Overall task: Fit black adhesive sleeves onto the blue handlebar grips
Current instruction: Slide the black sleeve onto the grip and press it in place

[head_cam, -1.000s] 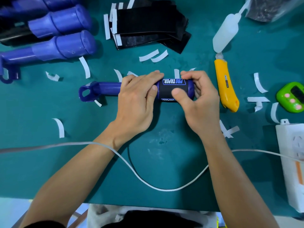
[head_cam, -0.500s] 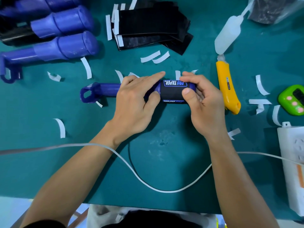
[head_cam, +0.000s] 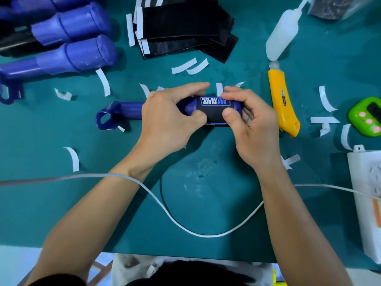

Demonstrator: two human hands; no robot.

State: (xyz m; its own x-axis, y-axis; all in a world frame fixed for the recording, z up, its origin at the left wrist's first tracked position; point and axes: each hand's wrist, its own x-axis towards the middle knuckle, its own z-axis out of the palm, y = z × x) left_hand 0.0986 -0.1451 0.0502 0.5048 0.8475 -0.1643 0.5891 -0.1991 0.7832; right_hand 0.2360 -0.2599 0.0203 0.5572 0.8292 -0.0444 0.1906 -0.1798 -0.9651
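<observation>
A blue handlebar grip [head_cam: 125, 113] lies across the middle of the green mat, its ring end to the left. A black adhesive sleeve [head_cam: 214, 109] printed PRO TAPER is wrapped round its thick right end. My left hand [head_cam: 169, 122] grips the grip just left of the sleeve, thumb at the sleeve's edge. My right hand [head_cam: 251, 129] curls round the right end, thumb pressing on the sleeve. A stack of black sleeves [head_cam: 181, 29] with white backing strips lies at the back. More blue grips [head_cam: 68, 56] lie at the back left.
A yellow utility knife [head_cam: 283, 104] lies right of my right hand, a white squeeze bottle [head_cam: 282, 36] behind it. A green timer [head_cam: 367, 116] and a white power strip [head_cam: 369, 199] sit at the right edge. A white cable [head_cam: 185, 226] loops near me. Peeled white strips [head_cam: 104, 81] litter the mat.
My fingers have curled tighter round the grip and both thumbs have shifted on the sleeve. The grip has stayed in place.
</observation>
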